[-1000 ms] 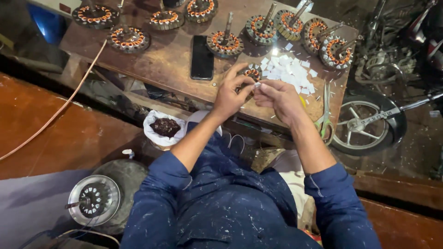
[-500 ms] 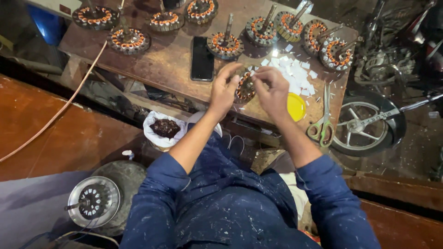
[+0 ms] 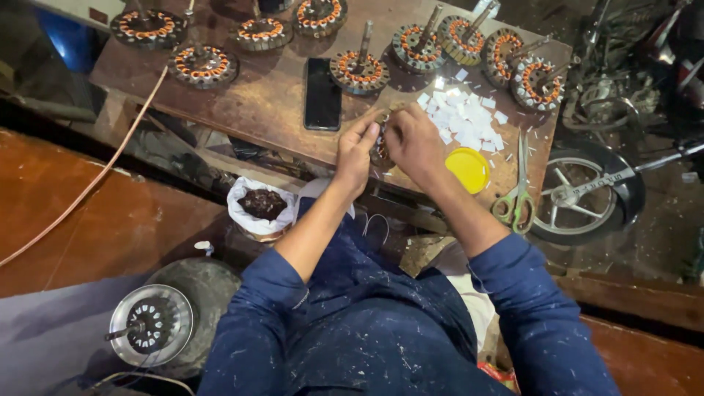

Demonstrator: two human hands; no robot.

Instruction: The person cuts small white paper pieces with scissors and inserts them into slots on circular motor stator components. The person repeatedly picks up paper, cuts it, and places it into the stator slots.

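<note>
A small wound coil [image 3: 380,144] is being held between both hands at the near edge of the wooden workbench [image 3: 271,103]. The fingers of the left hand [image 3: 357,150] are being curled around its left side, and those of the right hand [image 3: 415,143] are being closed over its right side, so that most of it is being hidden. A black phone [image 3: 323,94] is lying just left of the hands. A pile of white paper slips [image 3: 463,119], a yellow lid [image 3: 468,169] and green-handled scissors [image 3: 518,192] are lying to the right.
</note>
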